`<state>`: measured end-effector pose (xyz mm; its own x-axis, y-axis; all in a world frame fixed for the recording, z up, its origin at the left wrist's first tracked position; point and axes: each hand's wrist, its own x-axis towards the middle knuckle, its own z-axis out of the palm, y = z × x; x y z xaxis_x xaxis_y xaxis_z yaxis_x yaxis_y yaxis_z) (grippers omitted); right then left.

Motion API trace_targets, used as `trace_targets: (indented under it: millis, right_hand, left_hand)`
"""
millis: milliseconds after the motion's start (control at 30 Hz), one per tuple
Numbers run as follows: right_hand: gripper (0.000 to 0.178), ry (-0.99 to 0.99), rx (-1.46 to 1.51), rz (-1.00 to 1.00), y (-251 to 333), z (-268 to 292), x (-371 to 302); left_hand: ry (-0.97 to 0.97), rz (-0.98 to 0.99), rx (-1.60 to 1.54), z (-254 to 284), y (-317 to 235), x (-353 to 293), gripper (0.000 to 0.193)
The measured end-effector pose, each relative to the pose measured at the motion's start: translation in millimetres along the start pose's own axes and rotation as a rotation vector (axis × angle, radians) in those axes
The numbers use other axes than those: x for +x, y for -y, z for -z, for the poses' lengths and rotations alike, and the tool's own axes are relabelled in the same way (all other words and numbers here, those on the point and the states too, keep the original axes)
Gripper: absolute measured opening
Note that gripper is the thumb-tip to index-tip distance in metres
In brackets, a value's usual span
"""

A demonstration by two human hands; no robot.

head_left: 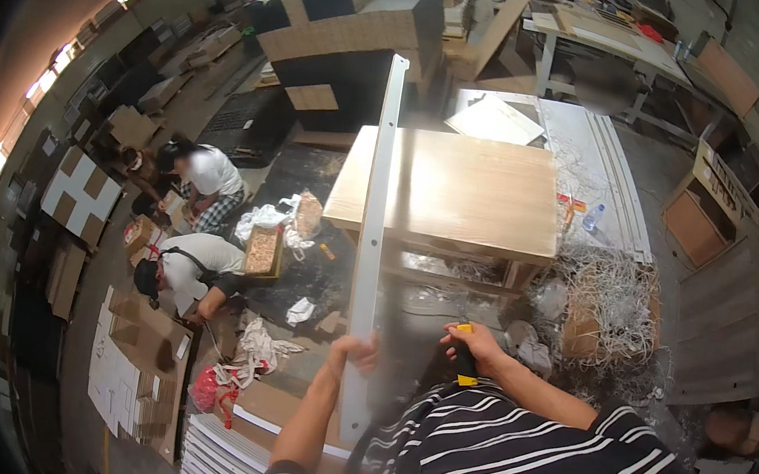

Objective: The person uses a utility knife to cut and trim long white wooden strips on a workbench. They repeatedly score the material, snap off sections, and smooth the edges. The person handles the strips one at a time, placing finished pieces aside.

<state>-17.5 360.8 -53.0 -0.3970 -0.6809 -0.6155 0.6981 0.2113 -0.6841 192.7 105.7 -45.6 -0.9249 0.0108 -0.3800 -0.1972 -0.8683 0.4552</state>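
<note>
Head view, long straight strip (377,199) in left hand (350,353), pale glossy tabletop (470,191)

I have the left hand (355,355) curled left of the striped shirt (523,458), the right hand (478,347) gripping just beyond it.

The left hand (354,352) grips a long whitish strip (369,264) dotted with small dark spots, which crosses the view of a pale wooden table (471,187). The right hand (478,346) holds a yellow-and-black tool (466,379). Tangled white strapping (619,304) lies to the table's right; 3 people (213,175) bend low at left.
</note>
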Motion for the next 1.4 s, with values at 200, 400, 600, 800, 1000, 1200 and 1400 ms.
trace_targets:
  millis: [200, 400, 600, 800, 1000, 1200, 1400]
  right_hand:
    - [0.030, -0.039, 0.072, 0.111, 14, 82, -12]
    - [0.032, -0.193, 0.214, 0.131, 29, 111, -24]
    - [0.031, -0.291, 0.189, 0.215, 36, 105, -24]
    - [0.032, -0.270, 0.160, 0.213, 23, 65, -26]
    - [0.037, -0.390, 0.210, 0.202, -1, 22, -24]
    - [0.046, -0.610, -0.197, 0.369, -34, 16, -26]
    - [0.034, -0.913, -0.204, 0.391, -49, 48, -28]
  left_hand:
    - [0.021, 0.020, -0.139, -20, 0, 96, 0.029]
    - [0.123, -0.060, -0.309, -27, 7, 160, 0.026]
    - [0.073, -0.187, -0.264, -45, 0, 193, 0.029]
    - [-0.532, -0.196, 0.090, -52, -29, 215, 0.022]
    - [-0.793, -0.186, 0.350, -39, -24, 249, 0.038]
    - [-0.827, -0.287, 0.391, -52, 17, 286, 0.057]
    - [-0.761, -0.369, 0.413, -84, 63, 292, 0.040]
